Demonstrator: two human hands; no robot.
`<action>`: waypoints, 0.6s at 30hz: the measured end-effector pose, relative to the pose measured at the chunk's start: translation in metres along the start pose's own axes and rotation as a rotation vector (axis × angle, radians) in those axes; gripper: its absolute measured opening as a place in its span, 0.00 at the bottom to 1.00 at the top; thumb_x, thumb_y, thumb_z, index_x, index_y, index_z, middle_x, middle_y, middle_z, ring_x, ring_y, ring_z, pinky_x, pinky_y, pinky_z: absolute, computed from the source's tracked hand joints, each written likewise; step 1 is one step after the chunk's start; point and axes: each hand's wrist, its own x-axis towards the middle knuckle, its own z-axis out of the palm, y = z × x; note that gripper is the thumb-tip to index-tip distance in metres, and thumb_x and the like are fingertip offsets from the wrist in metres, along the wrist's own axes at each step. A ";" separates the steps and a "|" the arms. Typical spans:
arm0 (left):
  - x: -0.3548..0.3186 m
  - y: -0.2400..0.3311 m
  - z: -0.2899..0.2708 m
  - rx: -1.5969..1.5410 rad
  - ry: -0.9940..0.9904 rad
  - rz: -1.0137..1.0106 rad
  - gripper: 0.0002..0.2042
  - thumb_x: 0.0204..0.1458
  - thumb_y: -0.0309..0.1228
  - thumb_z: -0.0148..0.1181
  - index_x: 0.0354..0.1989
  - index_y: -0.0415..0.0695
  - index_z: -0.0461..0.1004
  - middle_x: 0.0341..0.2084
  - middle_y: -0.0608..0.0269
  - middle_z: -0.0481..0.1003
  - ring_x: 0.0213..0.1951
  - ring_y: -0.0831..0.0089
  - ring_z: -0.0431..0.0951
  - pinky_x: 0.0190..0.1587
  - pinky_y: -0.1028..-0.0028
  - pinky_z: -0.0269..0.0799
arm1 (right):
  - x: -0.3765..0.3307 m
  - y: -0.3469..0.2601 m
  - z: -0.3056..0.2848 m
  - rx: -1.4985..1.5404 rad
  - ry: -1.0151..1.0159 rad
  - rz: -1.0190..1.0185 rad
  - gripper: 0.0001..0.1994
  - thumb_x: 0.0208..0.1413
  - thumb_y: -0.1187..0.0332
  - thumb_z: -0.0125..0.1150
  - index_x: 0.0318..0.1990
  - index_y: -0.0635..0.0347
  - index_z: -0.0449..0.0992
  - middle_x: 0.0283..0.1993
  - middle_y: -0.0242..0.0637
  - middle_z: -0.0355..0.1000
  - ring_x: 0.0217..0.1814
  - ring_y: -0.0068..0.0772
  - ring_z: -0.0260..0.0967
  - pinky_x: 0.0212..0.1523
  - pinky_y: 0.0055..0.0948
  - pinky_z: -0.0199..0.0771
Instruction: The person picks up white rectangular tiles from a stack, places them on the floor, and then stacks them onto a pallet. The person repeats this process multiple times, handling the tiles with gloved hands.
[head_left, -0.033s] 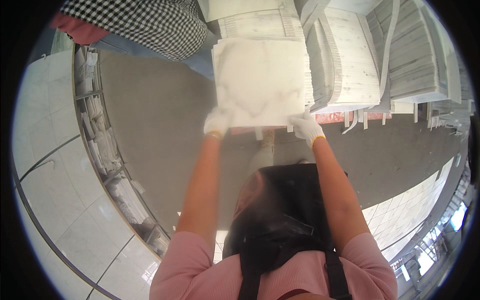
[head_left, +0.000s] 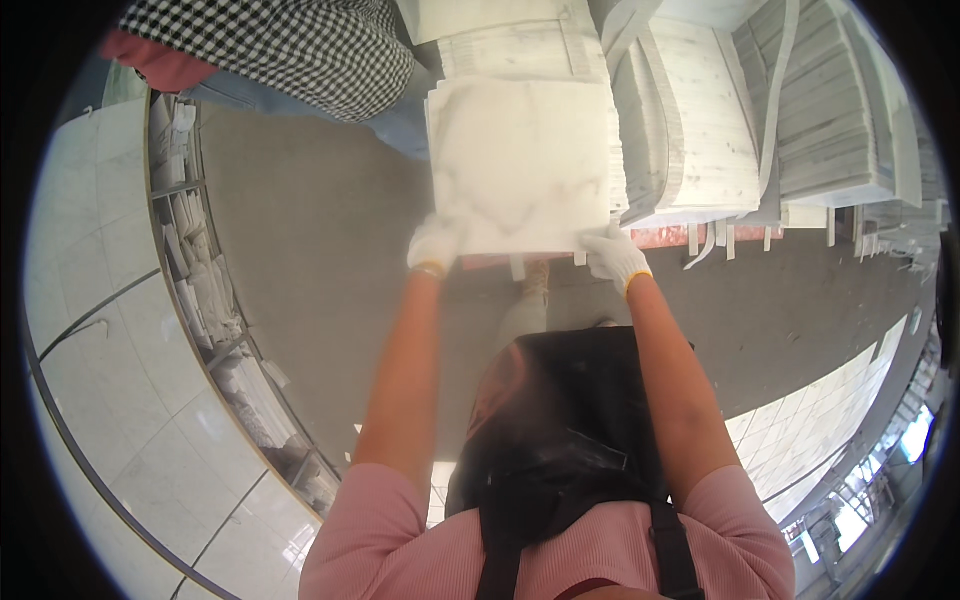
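The slab (head_left: 525, 160) was creamy white, veined faintly grey; the gloves (head_left: 620, 257) white; the apron (head_left: 580, 410) black, the shirt (head_left: 610, 550) pink; the upper-left garment (head_left: 320, 60) checked black and white; the floor (head_left: 310, 220) grey.

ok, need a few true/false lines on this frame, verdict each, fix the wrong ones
1. The left hand and right hand are at the near corners of a pale tile. True.
2. Both hands are bare. False: both wear white gloves.
3. The apron is black. True.
4. The checked cloth is at lower right. False: it is at upper left.
5. The person's sleeves are green. False: they are pink.
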 end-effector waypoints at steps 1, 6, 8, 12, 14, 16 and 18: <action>-0.003 0.003 -0.002 -0.002 -0.005 -0.029 0.35 0.58 0.57 0.51 0.59 0.35 0.72 0.55 0.36 0.76 0.59 0.44 0.76 0.61 0.55 0.69 | -0.002 -0.003 -0.002 -0.011 -0.018 0.022 0.23 0.60 0.68 0.62 0.63 0.54 0.67 0.36 0.31 0.70 0.24 0.23 0.62 0.20 0.25 0.61; -0.015 0.019 -0.012 0.051 -0.004 -0.004 0.40 0.58 0.63 0.49 0.58 0.32 0.72 0.53 0.33 0.76 0.59 0.42 0.76 0.62 0.55 0.69 | -0.010 -0.021 -0.002 -0.084 -0.004 0.126 0.18 0.61 0.67 0.59 0.58 0.57 0.72 0.40 0.35 0.73 0.26 0.27 0.69 0.22 0.27 0.70; -0.015 0.024 -0.013 0.029 -0.013 -0.065 0.40 0.58 0.63 0.49 0.57 0.31 0.72 0.53 0.32 0.76 0.58 0.42 0.76 0.61 0.54 0.70 | -0.013 -0.025 -0.002 -0.120 0.014 0.101 0.18 0.61 0.65 0.59 0.57 0.58 0.74 0.42 0.37 0.75 0.28 0.28 0.73 0.24 0.28 0.74; -0.014 0.028 -0.012 0.092 0.022 -0.093 0.36 0.61 0.62 0.45 0.54 0.38 0.78 0.53 0.37 0.77 0.57 0.43 0.77 0.60 0.53 0.71 | -0.018 -0.031 -0.004 -0.188 -0.030 0.078 0.19 0.61 0.64 0.60 0.58 0.58 0.75 0.45 0.38 0.76 0.28 0.29 0.75 0.25 0.28 0.77; -0.015 0.029 -0.013 0.070 0.028 -0.147 0.37 0.60 0.64 0.46 0.54 0.39 0.79 0.55 0.39 0.76 0.59 0.45 0.76 0.61 0.54 0.71 | -0.023 -0.041 -0.006 -0.149 -0.049 0.080 0.19 0.60 0.63 0.61 0.57 0.58 0.76 0.44 0.38 0.76 0.27 0.28 0.75 0.24 0.27 0.76; -0.018 0.027 -0.017 0.087 0.021 -0.166 0.39 0.59 0.65 0.46 0.56 0.36 0.77 0.55 0.37 0.76 0.59 0.44 0.76 0.62 0.55 0.70 | -0.038 -0.055 -0.010 -0.214 -0.064 0.025 0.19 0.60 0.61 0.63 0.56 0.59 0.77 0.39 0.36 0.76 0.26 0.28 0.74 0.23 0.26 0.75; -0.025 0.021 -0.023 0.069 -0.006 -0.079 0.39 0.60 0.64 0.46 0.55 0.35 0.77 0.53 0.37 0.77 0.57 0.44 0.77 0.61 0.55 0.70 | -0.058 -0.075 -0.019 -0.144 -0.043 0.052 0.20 0.60 0.58 0.65 0.55 0.59 0.78 0.36 0.35 0.77 0.25 0.28 0.74 0.24 0.27 0.75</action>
